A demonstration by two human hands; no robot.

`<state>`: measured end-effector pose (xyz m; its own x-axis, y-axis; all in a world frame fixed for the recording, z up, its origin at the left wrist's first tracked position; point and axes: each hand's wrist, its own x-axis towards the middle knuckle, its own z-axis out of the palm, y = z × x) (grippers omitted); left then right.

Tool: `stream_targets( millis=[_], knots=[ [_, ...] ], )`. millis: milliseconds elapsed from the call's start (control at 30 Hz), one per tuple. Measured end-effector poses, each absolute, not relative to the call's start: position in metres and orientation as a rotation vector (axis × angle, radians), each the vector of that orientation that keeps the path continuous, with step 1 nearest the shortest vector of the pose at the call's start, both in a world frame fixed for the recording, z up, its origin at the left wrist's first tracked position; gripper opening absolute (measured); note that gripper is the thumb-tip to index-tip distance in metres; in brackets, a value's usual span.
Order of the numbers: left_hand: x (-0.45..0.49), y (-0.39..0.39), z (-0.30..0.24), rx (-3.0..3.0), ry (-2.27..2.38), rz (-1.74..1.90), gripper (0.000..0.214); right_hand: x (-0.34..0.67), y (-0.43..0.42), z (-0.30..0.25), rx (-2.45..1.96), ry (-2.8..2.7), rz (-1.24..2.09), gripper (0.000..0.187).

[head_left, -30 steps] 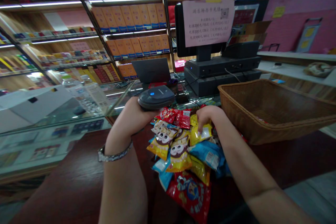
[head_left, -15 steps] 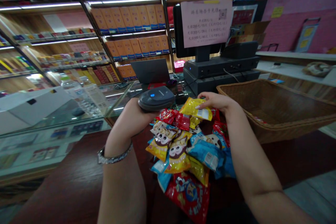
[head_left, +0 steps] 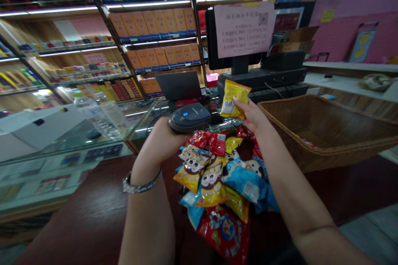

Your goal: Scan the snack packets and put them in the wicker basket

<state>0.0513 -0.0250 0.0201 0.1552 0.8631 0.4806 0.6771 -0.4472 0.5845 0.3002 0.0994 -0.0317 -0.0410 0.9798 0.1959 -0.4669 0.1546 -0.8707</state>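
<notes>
My left hand is closed round a dark handheld barcode scanner with a blue light on top. A metal watch sits on that wrist. My right hand pinches a small yellow snack packet and holds it upright, just right of the scanner's head and above the counter. Below both hands lies a heap of snack packets in yellow, blue and red on the dark red counter.
A wicker basket stands right of the heap. Behind are a till screen with a pink notice, a laptop, a glass display case with a water bottle on it, and shelves of boxed goods.
My right hand picked a yellow packet out of the heap, lifted it and turned it upright beside the scanner. The left hand with the scanner rose slightly.
</notes>
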Motion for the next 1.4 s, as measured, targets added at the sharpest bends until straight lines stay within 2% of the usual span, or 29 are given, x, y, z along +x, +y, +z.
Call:
stream_targets(
  millis=[200,533,1033,1200,1300,1400],
  knots=[
    [0.057,-0.019,0.016,2.232,1.452,1.182,0.037,0.294,0.101,-0.030,-0.601,-0.994,1.245,0.036],
    [0.068,-0.022,0.018,2.240,1.457,1.207,0.032,0.293,0.107,-0.033,-0.500,-1.072,1.056,0.047],
    [0.070,-0.031,0.023,2.194,1.498,1.216,0.025,0.299,0.105,-0.030,-0.516,-1.094,1.026,0.048],
    [0.068,-0.033,0.027,2.196,1.443,1.219,0.034,0.302,0.102,-0.025,-0.534,-1.119,1.004,0.048],
    [0.066,-0.035,0.029,2.196,1.447,1.215,0.036,0.320,0.094,-0.017,-0.665,-1.182,0.778,0.047],
    [0.061,-0.039,0.030,2.190,1.490,1.210,0.032,0.359,0.078,-0.009,-1.090,-1.239,0.237,0.047]
  ],
)
